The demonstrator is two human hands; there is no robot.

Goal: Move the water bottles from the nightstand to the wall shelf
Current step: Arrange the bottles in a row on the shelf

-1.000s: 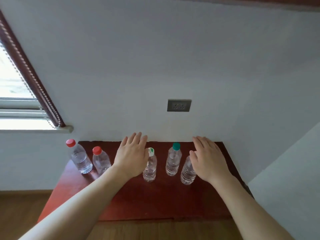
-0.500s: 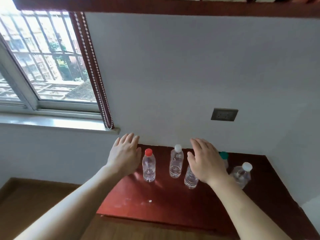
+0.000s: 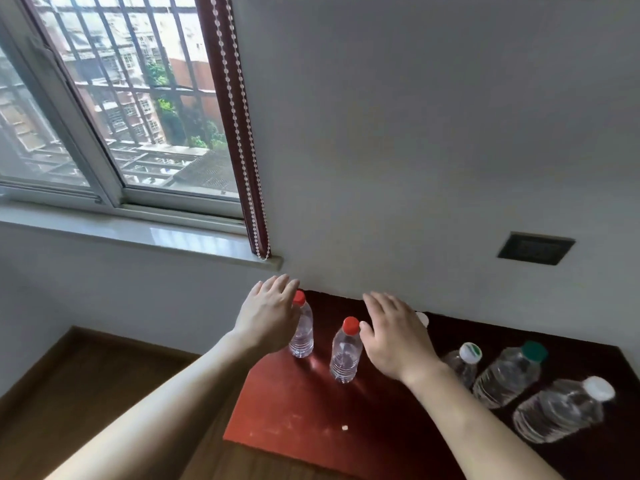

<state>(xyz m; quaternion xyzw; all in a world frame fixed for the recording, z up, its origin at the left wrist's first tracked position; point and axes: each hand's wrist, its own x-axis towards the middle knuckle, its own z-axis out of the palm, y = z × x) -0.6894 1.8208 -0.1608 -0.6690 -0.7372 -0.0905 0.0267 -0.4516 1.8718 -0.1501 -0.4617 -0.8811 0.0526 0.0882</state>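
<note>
Hovering over ribbed clear bottles [image 3: 344,355] (red caps): both hands, L hand [image 3: 268,311] & R hand [image 3: 393,336].

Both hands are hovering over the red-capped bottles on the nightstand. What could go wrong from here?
1. The two red-capped bottles, left red-capped bottle and right red-capped bottle, stand close together; the open left hand or right hand could knock one over.
2. The left bottle stands near the nightstand edge and might fall to the floor.
3. A white cap is mostly hidden behind the right hand, so that bottle could be bumped unseen.
</note>
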